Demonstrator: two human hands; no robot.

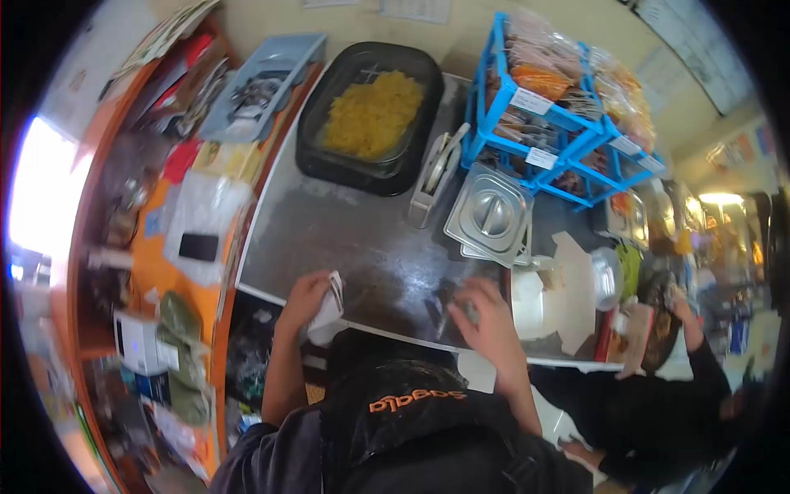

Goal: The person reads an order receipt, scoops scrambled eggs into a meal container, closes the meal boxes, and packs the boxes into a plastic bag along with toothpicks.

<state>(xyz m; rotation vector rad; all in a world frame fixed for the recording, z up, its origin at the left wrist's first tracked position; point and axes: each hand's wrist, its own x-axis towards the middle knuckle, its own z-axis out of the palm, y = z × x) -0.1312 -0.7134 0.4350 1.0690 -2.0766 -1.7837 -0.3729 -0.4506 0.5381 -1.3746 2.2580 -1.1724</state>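
My left hand (306, 298) is closed on a white paper or cloth (327, 309) at the front edge of the dark worktop (354, 235). Over the worktop's front right part is my right hand (487, 317), its fingers apart, with a small clear, shiny patch near the fingertips that is too blurred to name. Behind my hands lie a tape dispenser (436, 174) and steel containers with a lid (491, 212). A black tray (309, 136) holds a glass dish of yellow food (374, 114) at the back.
Blue crates (485, 123) with bagged goods stand at the back right. White open boxes (527, 303) lie to the right. A co-worker (658, 412) in dark clothes is at the far right. An orange shelf (156, 255) with a phone (198, 247) is on the left.
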